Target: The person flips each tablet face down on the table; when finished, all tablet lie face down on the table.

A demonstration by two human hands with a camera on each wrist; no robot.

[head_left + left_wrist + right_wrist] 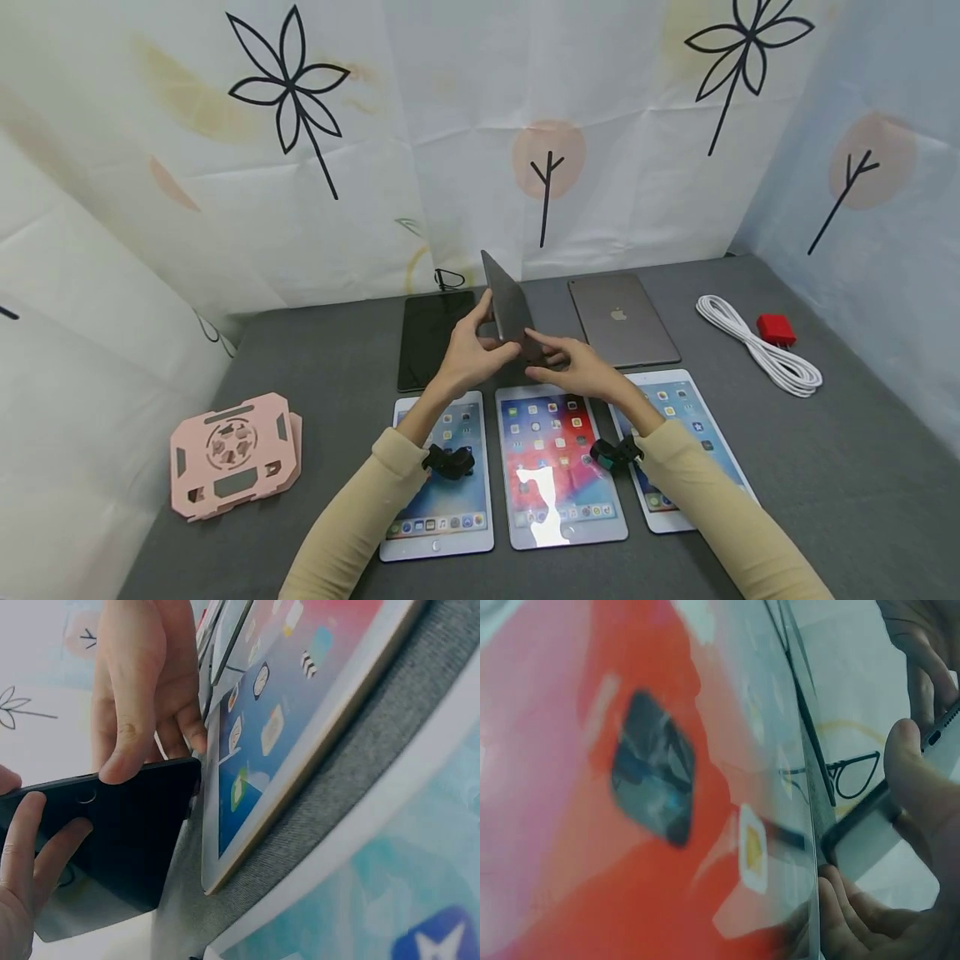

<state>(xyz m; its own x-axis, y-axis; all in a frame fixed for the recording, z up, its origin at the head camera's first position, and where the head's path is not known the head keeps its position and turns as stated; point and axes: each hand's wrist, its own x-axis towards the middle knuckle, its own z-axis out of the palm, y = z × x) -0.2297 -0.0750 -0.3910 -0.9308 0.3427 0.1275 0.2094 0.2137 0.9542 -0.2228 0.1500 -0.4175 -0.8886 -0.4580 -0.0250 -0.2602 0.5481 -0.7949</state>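
A dark grey tablet [510,300] is held on edge by both hands, tilted over the table. Its black screen and round home button [88,796] show in the left wrist view. My left hand [471,350] grips its left side, with fingers against the screen face. The right hand [579,367] holds the near lower corner, its thumb [129,742] along the edge; in the right wrist view that thumb also lies over the tablet's edge. Below the hands lies a white tablet [558,475] with a lit red and blue home screen.
Two more lit white tablets [438,542] [667,521] flank the middle one. Behind lie a black tablet [427,337] and a grey tablet [622,321], back up. A coiled white cable [772,358] and red charger [776,329] sit right; a pink slotted stand [232,454] sits left.
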